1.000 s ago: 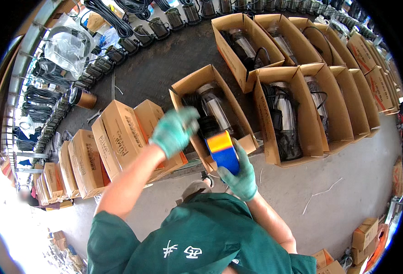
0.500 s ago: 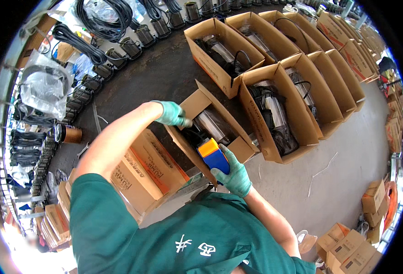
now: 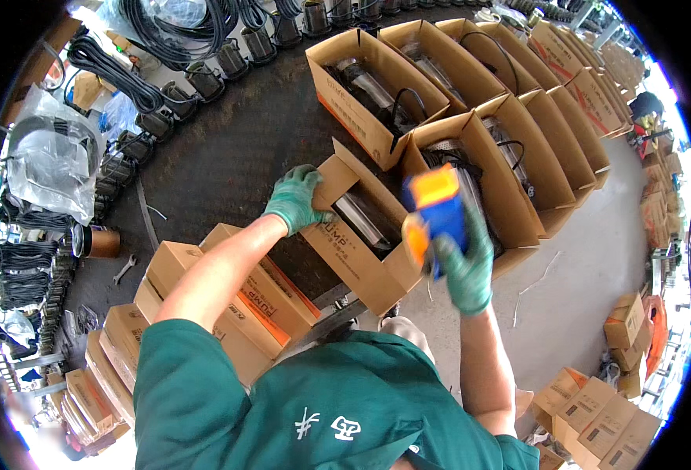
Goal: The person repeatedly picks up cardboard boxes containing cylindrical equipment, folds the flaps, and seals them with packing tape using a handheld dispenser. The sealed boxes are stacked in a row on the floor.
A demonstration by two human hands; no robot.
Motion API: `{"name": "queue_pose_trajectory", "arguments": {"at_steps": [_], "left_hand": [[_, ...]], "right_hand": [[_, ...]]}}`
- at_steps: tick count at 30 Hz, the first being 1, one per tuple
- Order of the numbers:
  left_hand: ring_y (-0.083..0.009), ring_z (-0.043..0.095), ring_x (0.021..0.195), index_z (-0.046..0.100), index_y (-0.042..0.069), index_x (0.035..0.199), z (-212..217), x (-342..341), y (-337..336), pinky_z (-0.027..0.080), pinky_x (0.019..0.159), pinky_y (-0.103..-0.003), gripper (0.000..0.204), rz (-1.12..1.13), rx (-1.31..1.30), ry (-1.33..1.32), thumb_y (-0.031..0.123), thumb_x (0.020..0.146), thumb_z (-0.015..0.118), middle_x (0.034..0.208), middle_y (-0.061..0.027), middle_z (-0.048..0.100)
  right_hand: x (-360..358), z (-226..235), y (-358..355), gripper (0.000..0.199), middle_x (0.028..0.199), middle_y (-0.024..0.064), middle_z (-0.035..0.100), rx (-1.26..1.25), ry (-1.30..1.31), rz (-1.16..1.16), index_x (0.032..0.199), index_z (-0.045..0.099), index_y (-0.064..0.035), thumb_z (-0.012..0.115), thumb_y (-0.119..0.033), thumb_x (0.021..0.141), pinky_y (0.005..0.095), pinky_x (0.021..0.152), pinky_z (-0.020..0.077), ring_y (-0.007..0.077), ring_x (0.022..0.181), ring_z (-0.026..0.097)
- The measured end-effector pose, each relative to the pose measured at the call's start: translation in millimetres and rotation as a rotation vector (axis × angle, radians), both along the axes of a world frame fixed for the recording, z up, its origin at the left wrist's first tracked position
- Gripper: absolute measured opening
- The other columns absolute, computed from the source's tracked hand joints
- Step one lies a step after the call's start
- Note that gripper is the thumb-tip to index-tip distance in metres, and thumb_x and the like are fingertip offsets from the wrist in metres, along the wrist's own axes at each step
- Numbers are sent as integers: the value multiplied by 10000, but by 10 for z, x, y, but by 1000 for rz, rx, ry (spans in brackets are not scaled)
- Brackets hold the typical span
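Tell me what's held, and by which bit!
The right hand grips a blue-and-orange tool by its blue body. The left hand touches an open carton edge; whether it grips is unclear.

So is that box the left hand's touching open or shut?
Open: a shiny metal cylinder shows inside the box, between its cardboard flaps.

Dark workbench [image 3: 212, 149], open cartons [image 3: 349, 262] on it, wrench [image 3: 125, 269], metal cylinders [image 3: 230, 59]

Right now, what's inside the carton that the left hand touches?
In the carton, part of a shiny metal cylinder shows; flaps cover the rest of the interior.
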State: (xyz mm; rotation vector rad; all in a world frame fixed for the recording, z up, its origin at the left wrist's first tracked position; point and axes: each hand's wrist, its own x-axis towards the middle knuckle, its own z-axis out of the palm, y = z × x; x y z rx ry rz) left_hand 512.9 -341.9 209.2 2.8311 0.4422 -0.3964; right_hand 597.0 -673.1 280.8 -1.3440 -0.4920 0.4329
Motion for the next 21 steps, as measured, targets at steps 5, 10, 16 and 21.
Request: {"name": "queue_pose_trajectory", "arguments": {"at_steps": [5,10,16,21], "left_hand": [[-393,333,1539,231,137,1672,-305,-152,-87,323,1256,-531,1258,264,-88,-197,561,710,921,1691,-160,309],[-380,220,1600,323,213,1660,-373,-284,-49,206,1318,-525,1037,111,6,-351,528,818,840,1731,-128,257],[-361,187,1616,543,323,1545,-384,-252,12,141,1329,-547,551,-222,155,-209,501,1025,579,1731,-31,304],[-327,231,1607,620,288,1461,-415,-172,-80,158,1323,-545,460,-133,77,-274,448,1032,589,1652,-76,420]], "right_hand": [[555,-227,387,720,1157,74,696,-25,427,60,1529,481,-24,793,-334,959,246,759,579,124,865,687],[-162,-651,598,773,1385,130,638,-314,262,181,1572,434,-7,819,-242,945,334,1030,541,181,1187,647],[-116,-562,354,798,1369,107,645,-94,273,156,1585,419,-12,815,-280,946,323,980,568,163,1165,650],[-209,-562,212,906,1301,101,666,-116,213,239,1583,431,-20,881,-358,873,305,871,594,146,1054,668]]}}
